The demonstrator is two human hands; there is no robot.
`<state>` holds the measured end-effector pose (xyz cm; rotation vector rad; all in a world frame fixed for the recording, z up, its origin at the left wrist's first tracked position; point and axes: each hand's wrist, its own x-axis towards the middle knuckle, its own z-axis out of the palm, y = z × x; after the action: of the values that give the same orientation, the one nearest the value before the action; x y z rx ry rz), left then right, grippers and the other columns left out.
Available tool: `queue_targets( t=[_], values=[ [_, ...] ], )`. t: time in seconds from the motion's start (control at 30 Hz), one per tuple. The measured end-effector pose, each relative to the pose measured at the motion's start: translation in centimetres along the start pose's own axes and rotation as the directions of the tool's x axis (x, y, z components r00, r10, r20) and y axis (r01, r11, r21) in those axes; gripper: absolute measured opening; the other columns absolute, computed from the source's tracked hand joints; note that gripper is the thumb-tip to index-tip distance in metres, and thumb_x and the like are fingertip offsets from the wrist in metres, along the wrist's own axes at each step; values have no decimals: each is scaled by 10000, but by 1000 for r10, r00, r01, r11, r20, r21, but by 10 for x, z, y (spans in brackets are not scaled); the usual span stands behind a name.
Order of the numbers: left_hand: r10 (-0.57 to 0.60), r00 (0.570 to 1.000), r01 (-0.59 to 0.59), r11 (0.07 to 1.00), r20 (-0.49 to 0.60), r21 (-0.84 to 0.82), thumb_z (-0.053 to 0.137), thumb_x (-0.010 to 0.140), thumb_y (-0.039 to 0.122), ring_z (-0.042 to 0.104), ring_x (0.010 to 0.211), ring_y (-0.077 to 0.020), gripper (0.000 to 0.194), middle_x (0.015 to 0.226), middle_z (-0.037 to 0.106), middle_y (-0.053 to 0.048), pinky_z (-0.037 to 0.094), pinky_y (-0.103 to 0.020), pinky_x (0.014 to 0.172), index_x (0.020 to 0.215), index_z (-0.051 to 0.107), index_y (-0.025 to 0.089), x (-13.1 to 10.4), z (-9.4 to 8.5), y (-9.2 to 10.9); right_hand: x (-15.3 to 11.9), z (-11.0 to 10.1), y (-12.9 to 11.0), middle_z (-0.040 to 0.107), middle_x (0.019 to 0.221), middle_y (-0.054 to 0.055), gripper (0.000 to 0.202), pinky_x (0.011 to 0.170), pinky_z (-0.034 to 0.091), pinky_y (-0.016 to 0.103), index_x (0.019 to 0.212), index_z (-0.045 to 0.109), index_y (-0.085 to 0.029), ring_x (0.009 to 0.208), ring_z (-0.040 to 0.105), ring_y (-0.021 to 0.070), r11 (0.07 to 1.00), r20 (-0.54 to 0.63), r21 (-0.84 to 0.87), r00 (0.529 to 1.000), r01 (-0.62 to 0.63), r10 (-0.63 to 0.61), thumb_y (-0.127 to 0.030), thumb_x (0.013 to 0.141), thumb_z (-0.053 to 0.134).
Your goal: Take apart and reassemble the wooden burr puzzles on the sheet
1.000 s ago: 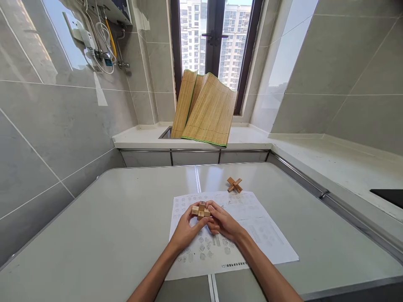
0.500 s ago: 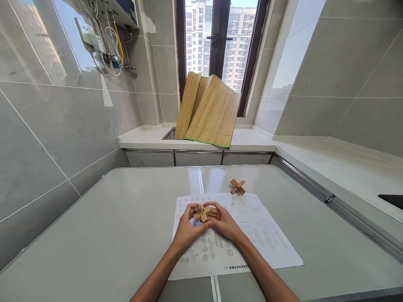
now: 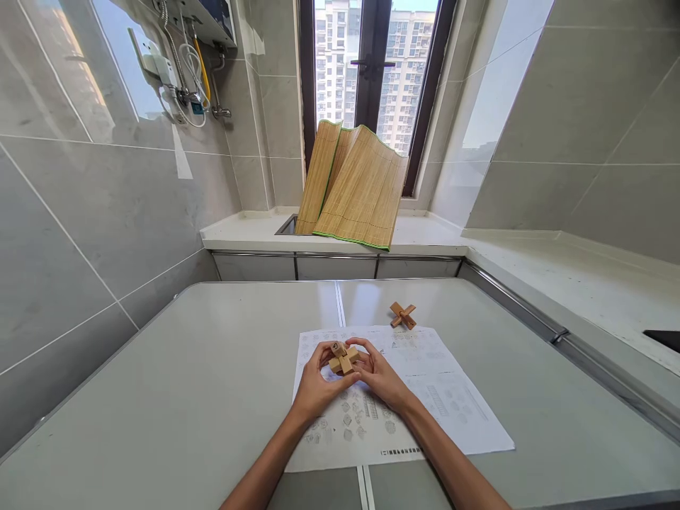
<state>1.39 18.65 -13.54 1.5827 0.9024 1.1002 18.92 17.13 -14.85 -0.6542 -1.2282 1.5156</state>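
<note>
A pale wooden burr puzzle (image 3: 344, 363) of crossed bars is held over the paper between both hands. My left hand (image 3: 317, 379) curls around its left side, fingers behind and thumb in front. From the right, my right hand (image 3: 377, 375) grips it, with the fingertips at its back and right side and the thumb near the front. One upright bar end carries a dark round mark. Beneath the hands lies a white printed sheet (image 3: 457, 418) covered with small puzzle diagrams. Beyond its far edge rests a second, darker wooden cross puzzle (image 3: 403, 316).
The sheet lies on a pale glossy table (image 3: 159, 397) with a white seam down its middle. Behind the table runs a white ledge (image 3: 255, 234), where a folded bamboo mat (image 3: 364, 191) leans by the window. Pipes and cables (image 3: 194, 78) hang on the left wall.
The view has shifted very slightly. Both hands keep their hold on the pale puzzle, with hardly any visible movement, and the darker puzzle stays where it was.
</note>
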Motion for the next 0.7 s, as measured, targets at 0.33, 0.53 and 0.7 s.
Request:
queue_targets(
  t=[0.33,0.53,0.7],
  values=[
    [-44,999,43,998,-23,-33,904,686,373,617,1216,-297,660,1291,665,-99,458,-462,1090,1256,599,239,4,-5,-8,1,-8,-2,719,1160,74,401,897,583,425,1174,655,-266,1009,717,259,994,-133,-104,991,-20,6,-545,890,694],
    [-71,993,62,994,-96,-92,872,727,401,638,1178,-286,595,1265,674,-106,470,-457,1074,1231,610,226,5,-6,-4,4,-16,8,739,1035,74,359,717,606,379,1134,669,-222,745,715,210,917,-168,-394,976,61,-137,-513,927,634],
    [-147,983,111,955,-114,-276,843,765,428,613,1254,-298,493,1295,676,-123,462,-445,1101,1162,646,210,6,-9,5,4,-19,12,733,1060,88,268,716,568,343,1082,684,-222,857,714,230,747,-199,-662,944,69,-264,-442,967,582]
  ],
)
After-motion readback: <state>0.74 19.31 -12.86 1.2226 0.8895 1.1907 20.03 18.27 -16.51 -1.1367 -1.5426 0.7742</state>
